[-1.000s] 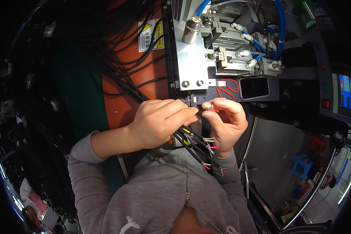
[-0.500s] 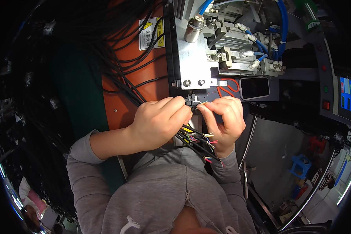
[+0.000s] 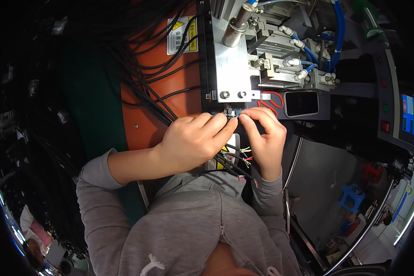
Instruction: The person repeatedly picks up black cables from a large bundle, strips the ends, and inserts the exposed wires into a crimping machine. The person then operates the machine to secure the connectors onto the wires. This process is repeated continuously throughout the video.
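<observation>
My left hand (image 3: 194, 140) is closed, its fingertips at a small metal-and-black fixture (image 3: 228, 112) under the press. Black cables (image 3: 160, 109) run in beneath this hand and come out below it; its fingers hide just how they are gripped. Their stripped ends (image 3: 246, 155) fan out in thin white, red and blue wires. Thumb and forefinger of my right hand (image 3: 267, 138) pinch a thin blue-green wire (image 3: 238, 112) beside the fixture, close to my left fingertips.
Above the hands stands a metal press plate (image 3: 231, 73) with a cylindrical post (image 3: 234, 34). Pneumatic cylinders (image 3: 280, 69) with blue hoses sit to its right. A phone-like black screen device (image 3: 301, 103) lies by a red cord loop (image 3: 275, 102). A control panel (image 3: 391, 106) stands far right.
Both hands have shifted slightly up toward the fixture, and my left fingertips now cover more of it. The pinched wire stands more upright. The view has shifted a little.
</observation>
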`<act>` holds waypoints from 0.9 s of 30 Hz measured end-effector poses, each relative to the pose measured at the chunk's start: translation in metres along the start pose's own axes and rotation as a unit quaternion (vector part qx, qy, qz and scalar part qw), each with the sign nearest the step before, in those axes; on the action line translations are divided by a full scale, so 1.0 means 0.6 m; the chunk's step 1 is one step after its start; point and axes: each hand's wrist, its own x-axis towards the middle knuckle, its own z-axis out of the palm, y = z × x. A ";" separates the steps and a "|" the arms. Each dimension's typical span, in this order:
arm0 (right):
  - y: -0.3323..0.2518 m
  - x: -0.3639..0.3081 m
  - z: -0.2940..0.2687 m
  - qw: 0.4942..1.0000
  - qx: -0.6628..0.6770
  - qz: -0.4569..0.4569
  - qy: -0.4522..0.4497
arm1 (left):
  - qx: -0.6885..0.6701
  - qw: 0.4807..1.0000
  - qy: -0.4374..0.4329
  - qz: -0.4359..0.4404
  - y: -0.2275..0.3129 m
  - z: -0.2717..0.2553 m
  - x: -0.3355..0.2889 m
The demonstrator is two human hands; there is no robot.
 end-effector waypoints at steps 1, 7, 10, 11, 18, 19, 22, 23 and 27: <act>-0.001 0.001 0.008 0.998 -0.051 -0.032 0.013 | 0.018 1.000 -0.012 -0.007 0.002 0.000 0.001; -0.001 -0.002 0.019 0.992 -0.093 -0.077 0.026 | 0.048 0.997 -0.040 -0.033 0.010 -0.002 0.001; 0.016 0.002 0.032 0.993 -0.048 -0.083 0.062 | 0.054 0.998 -0.031 -0.023 0.008 -0.001 0.001; 0.022 0.001 0.035 0.996 -0.022 -0.060 0.063 | 0.059 0.998 -0.027 -0.017 0.006 0.000 0.001; 0.033 -0.006 0.035 0.970 0.166 0.176 0.010 | 0.026 0.999 0.026 -0.018 -0.006 0.009 0.005; 0.025 -0.004 0.035 0.979 0.123 0.161 0.018 | 0.023 0.999 0.020 -0.022 -0.006 0.006 0.005; 0.017 0.007 0.030 0.999 0.011 -0.027 0.046 | 0.013 0.999 0.025 -0.038 -0.009 0.006 0.005; 0.016 0.010 0.030 0.990 -0.035 -0.119 0.067 | 0.010 0.999 0.030 -0.044 -0.009 0.006 0.006; 0.016 0.001 0.035 0.990 -0.053 -0.089 0.095 | 0.025 0.998 -0.004 -0.060 -0.002 -0.004 0.001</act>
